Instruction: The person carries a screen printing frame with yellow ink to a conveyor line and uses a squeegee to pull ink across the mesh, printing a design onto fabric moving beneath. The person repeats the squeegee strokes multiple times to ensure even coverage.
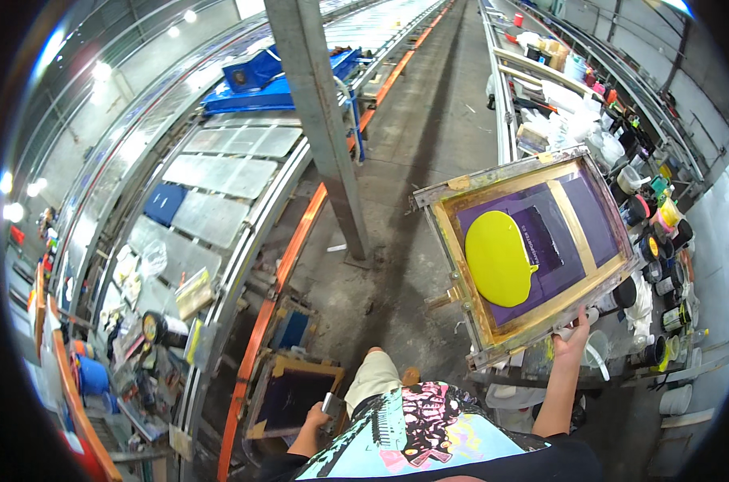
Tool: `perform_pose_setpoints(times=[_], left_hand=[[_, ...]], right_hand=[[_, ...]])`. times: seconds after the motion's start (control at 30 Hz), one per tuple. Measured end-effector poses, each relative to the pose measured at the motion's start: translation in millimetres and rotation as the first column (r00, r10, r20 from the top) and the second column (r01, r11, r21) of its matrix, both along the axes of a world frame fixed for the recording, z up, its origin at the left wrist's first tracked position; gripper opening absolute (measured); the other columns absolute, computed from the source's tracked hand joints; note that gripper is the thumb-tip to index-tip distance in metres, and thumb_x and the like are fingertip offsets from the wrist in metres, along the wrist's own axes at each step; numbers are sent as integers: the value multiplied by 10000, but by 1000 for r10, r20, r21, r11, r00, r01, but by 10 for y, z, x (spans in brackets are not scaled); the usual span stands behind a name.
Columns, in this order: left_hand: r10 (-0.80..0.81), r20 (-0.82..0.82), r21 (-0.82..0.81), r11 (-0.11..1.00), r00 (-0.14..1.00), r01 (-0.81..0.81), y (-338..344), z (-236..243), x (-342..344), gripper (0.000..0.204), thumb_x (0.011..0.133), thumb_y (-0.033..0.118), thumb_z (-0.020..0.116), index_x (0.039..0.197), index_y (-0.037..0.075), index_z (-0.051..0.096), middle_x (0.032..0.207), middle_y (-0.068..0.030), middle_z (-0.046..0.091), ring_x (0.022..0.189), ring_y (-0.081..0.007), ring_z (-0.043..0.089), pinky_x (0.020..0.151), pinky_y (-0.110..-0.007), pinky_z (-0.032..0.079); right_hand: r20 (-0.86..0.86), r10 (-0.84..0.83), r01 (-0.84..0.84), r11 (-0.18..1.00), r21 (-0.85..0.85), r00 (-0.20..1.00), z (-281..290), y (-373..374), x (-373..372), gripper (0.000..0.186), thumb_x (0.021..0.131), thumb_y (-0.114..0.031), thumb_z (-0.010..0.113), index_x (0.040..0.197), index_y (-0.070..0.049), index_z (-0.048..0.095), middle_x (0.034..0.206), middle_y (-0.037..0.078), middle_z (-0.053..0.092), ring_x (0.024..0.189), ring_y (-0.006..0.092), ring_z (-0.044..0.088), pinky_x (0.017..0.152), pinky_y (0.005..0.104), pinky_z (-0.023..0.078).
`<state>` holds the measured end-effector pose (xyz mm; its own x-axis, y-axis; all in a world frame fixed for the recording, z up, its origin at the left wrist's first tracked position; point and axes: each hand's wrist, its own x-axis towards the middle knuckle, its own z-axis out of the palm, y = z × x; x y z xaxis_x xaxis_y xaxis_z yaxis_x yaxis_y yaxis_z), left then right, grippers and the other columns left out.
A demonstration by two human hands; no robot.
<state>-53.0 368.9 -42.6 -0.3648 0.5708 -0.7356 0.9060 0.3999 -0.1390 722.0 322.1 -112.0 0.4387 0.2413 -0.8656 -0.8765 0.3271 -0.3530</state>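
Concrete floor (405, 281) beyond, right hand (572, 341) holds framed screen (555, 278).

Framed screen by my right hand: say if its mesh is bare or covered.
Partly covered: a bright yellow patch spreads over the left of the framed screen, with purple mesh showing around it.

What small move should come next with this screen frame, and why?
I'd probably set down the small grey object, freeing the left hand to steady the screen frame: a broad yellow pool, seemingly ink, lies on its purple mesh, and only the right hand is at the frame's near edge.
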Motion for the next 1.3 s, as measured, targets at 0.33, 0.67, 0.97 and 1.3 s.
perform_pose_setpoints(times=[0.33, 0.67, 0.97, 1.3], left_hand=[[-46, -115, -5, 999, 992, 46, 1694, -609, 114, 838, 786, 158, 732, 1524, 208, 340, 1348, -260, 607, 1253, -414, 591, 1028, -474, 478], [-415, 131, -429, 795, 900, 429, 3566, -956, 924, 331, 841, 361, 680, 1155, 280, 743, 1143, -56, 744, 1004, -267, 723, 805, -392, 602], [-385, 157, -660, 644, 909, 387, 3400, -1078, 1476, 403, 827, 412, 677, 1204, 276, 718, 1155, -73, 741, 1053, -261, 712, 903, -411, 550], [-200, 151, -488, 837, 968, 249, 3517, -1595, 2331, 411, 822, 413, 683, 1208, 276, 714, 1180, -73, 730, 1081, -272, 701, 909, -410, 550]], right_hand=[[128, -86, 72, 992, 105, 988, -262, 335, 141, 560, 949, -414, 678, 1402, -134, 506, 1346, 53, 540, 1259, 304, 495, 1062, 587, 376], [132, -167, 182, 977, -112, 977, -52, 673, -116, 506, 934, -422, 692, 1308, -102, 574, 1256, 73, 611, 1159, 275, 571, 995, 530, 452], [105, -179, 180, 984, 1, 978, -483, 1392, 241, 559, 932, -391, 698, 1384, -118, 517, 1298, 87, 582, 1188, 296, 559, 1002, 531, 458], [163, -63, 67, 998, -15, 985, -851, 2431, 1055, 517, 930, -447, 667, 1311, -109, 577, 1240, 96, 626, 1103, 288, 604, 925, 494, 505]])
